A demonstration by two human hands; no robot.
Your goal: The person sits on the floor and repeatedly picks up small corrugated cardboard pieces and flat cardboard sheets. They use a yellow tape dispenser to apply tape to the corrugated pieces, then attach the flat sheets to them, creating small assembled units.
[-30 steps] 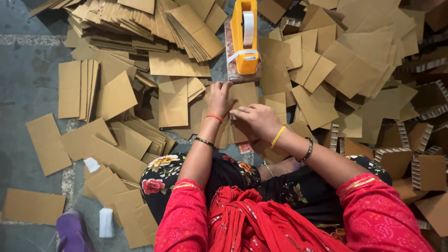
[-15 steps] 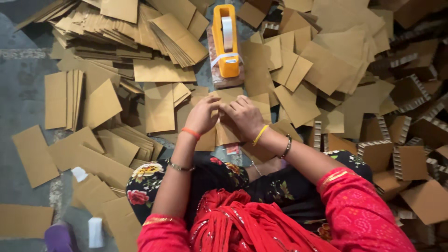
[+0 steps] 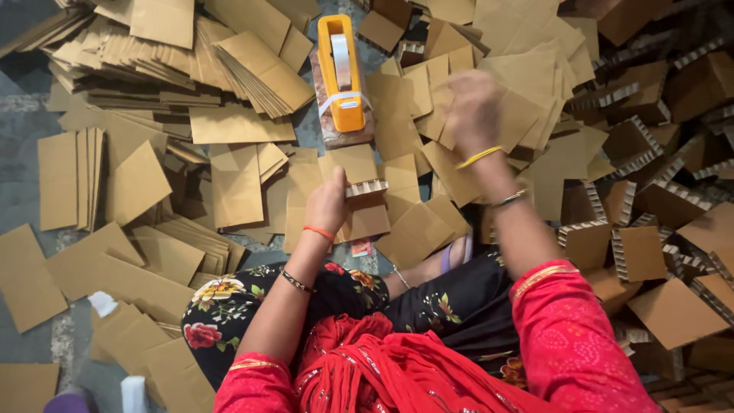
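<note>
tape holder [image 3: 341, 73]: orange, with a roll of clear tape, sits on a brown block at the top.
sheets [image 3: 145, 50]: flat brown card, stacked in big leaning piles at the top left.
loose cards [image 3: 138, 183]: brown squares lie all over the left side.
boxes [image 3: 638, 252]: small brown ones with wavy edges, heaped on the right.
floor [image 3: 19, 122]: grey, shows at the far left.
white thing [image 3: 134, 394]: small, at the bottom left, near a purple thing [image 3: 69, 401].

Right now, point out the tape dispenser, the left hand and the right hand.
tape dispenser [image 3: 341, 73], head view, orange top.
left hand [image 3: 327, 203], head view, back of hand.
right hand [image 3: 474, 111], head view, blurred back.
</note>
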